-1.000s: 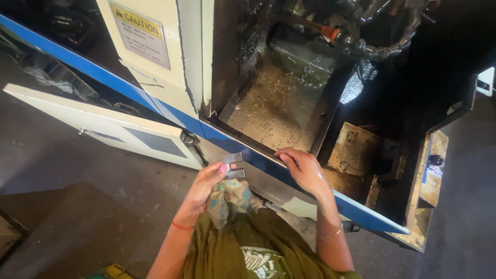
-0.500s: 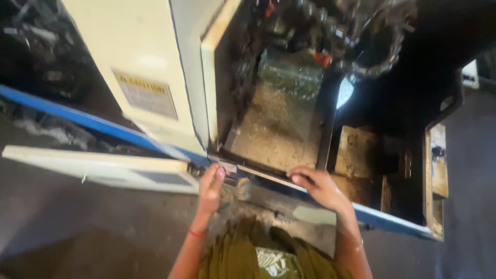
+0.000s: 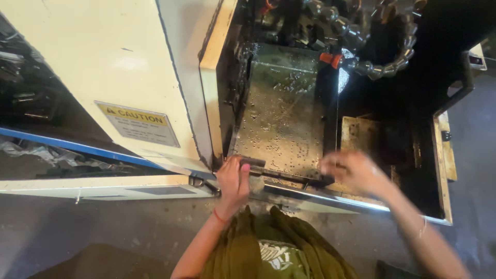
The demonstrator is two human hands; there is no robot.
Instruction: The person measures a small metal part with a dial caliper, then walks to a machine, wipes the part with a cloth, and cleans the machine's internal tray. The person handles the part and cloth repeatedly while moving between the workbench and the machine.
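My left hand (image 3: 233, 181) gripped the dark metal strip (image 3: 281, 174) at the machine's (image 3: 103, 77) front sill, as before. My right hand (image 3: 351, 171) — blurred, grip unclear — had slid right, along the strip's far end.

One warning label (image 3: 138, 124) sits on the cream panel (image 3: 93, 62) of the machine, up and to the left of my left hand (image 3: 233, 181). It is a tilted rectangle with a yellow band along its top edge and a pale grey field below carrying small dark print. At the far upper right, a small pale box (image 3: 476, 58) shows a dark screen-like face; its detail is too small to tell.
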